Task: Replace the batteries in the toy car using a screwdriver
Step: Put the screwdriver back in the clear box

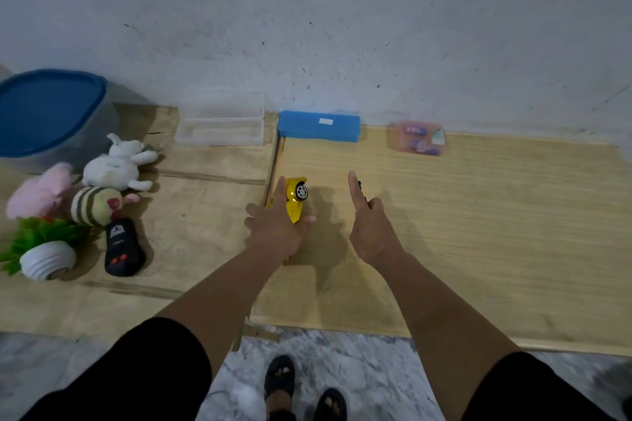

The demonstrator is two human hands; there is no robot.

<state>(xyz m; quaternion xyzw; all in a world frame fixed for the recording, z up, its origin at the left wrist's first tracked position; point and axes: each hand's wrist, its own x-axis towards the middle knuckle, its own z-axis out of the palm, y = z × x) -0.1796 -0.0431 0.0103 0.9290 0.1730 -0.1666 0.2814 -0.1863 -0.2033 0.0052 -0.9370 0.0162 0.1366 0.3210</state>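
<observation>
Left hand [275, 227] grips the yellow toy car [294, 196] — right hand [371, 225] closed round a dark screwdriver [361, 191], forefinger extended.

Dim, flat indoor light is washing over a wooden table [478, 215].
Soft shadows are falling beneath both hands; the wide lens is bending the edges, and fine detail is smearing throughout.

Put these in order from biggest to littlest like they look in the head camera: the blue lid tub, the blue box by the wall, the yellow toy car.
1. Blue-lidded tub, clearly largest.
2. Blue box.
3. Yellow toy car, though the left hand hides part of it, so the box-versus-car order is unsure.
</observation>
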